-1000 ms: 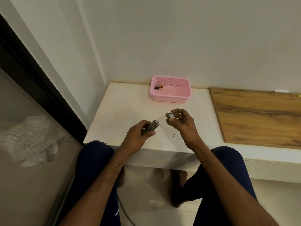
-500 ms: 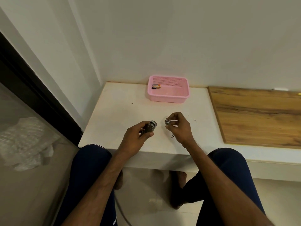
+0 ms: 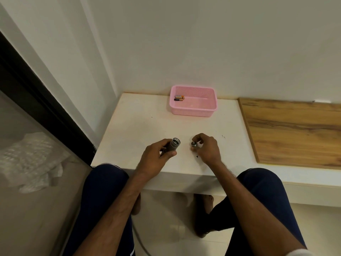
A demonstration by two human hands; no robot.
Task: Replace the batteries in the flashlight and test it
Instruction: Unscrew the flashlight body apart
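My left hand grips a grey metal flashlight body, its open end pointing up and to the right. My right hand pinches the small round end cap between thumb and fingers, a short gap away from the flashlight body. Both hands hover low over the white table. At the back of the table stands a pink plastic basket with a few batteries lying in its left corner.
A wooden board covers the surface to the right of the white table. White walls close in behind and to the left. A dark-framed glass panel runs along the left. My knees sit under the table's front edge.
The right hand with the cap has sunk lower toward the table. The left hand has tipped the flashlight's open end more upward. The view has shifted slightly.
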